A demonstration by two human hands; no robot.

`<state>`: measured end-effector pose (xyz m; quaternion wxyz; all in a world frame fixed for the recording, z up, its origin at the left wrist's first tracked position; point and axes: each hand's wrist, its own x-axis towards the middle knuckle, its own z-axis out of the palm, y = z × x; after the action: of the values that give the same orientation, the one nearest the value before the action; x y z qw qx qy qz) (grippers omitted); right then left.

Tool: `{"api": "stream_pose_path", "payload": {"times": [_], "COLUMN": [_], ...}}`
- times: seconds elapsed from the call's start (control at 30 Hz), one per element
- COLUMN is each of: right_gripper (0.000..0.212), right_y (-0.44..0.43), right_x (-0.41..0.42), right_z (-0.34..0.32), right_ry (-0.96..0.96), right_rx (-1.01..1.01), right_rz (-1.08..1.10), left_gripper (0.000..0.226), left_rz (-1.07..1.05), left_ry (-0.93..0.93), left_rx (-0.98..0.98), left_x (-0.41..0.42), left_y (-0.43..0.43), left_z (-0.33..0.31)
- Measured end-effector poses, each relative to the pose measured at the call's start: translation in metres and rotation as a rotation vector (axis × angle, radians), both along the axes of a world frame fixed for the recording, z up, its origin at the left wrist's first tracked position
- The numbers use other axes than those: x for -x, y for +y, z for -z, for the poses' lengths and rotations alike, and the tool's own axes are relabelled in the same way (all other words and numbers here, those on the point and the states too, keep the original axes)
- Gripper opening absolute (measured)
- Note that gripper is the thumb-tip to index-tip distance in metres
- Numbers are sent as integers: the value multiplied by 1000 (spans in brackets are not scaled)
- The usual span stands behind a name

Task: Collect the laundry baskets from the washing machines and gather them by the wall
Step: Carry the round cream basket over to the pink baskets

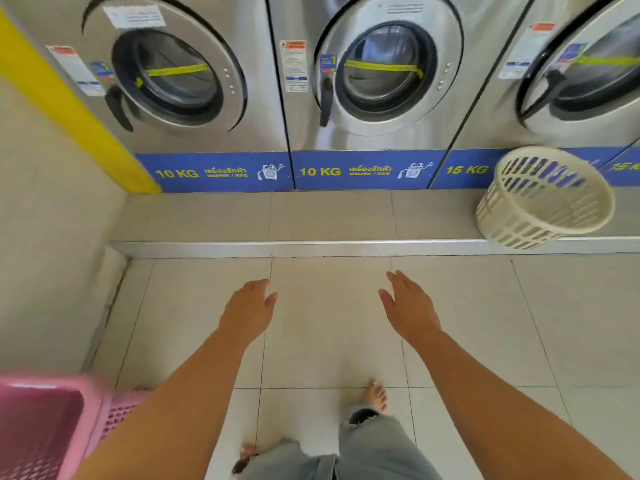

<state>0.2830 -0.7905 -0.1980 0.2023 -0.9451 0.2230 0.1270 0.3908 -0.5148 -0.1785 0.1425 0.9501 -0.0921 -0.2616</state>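
Observation:
A cream round laundry basket [543, 199] stands tilted on the raised step in front of the 15 KG washing machine [571, 81] at the right. A pink laundry basket [52, 424] sits on the floor at the bottom left, next to the beige wall [48, 220]. My left hand [249, 310] and my right hand [408, 306] reach forward over the floor tiles, both empty with fingers apart. The cream basket is well to the right of my right hand.
Two 10 KG washing machines [180, 81] [377, 74] with doors closed line the back. A tiled step with a metal edge [311, 247] runs in front of them. A yellow strip [69, 109] borders the left wall. My bare feet and jeans show below.

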Motion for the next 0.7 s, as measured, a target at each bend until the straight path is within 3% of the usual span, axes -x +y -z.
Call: {"api": "stream_pose_path", "payload": {"times": [0.4, 0.7], "right_gripper": [53, 52], "right_y": [-212, -339], "right_x": [55, 38], "right_z": [0, 20], "right_ry": [-16, -34], "right_rx": [-68, -82], "right_rz": [401, 541], "left_gripper": [52, 50], "left_rz": [255, 362], "left_ry": [23, 21], "left_rx": [36, 31], "left_x": [-26, -75], "left_y": [-268, -422], "left_z": [0, 24]}}
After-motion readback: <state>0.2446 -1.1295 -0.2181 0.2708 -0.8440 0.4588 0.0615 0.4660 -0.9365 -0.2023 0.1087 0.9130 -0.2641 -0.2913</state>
